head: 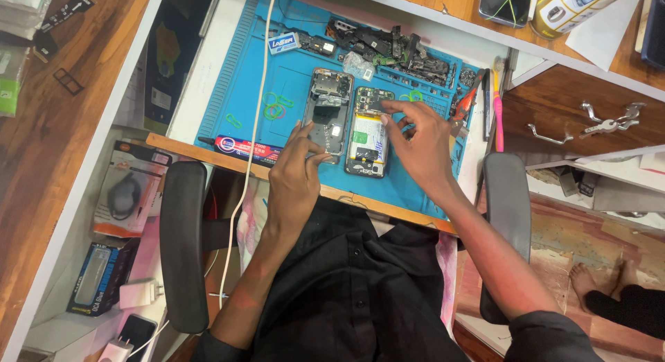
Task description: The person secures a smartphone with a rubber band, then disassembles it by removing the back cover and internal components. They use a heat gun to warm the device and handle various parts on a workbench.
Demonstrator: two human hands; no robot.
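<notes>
Blue ribbed silicone repair mat on the white bench is the landmark. Near mat centre, two opened phones lie side by side, long axes running away from the person: dark grey rear housing with camera cutout on the left, exposed phone body with white battery and green board on the right. Left hand sits at the housing's near-left edge, fingertips pinching it. Right hand is over the body's right side, index finger touching the top board, nothing grasped that I can see. Red-and-blue glue tube lies along the mat's near edge. Scrap parts at the far edge are indistinct; right fingers hide part of the board.
</notes>
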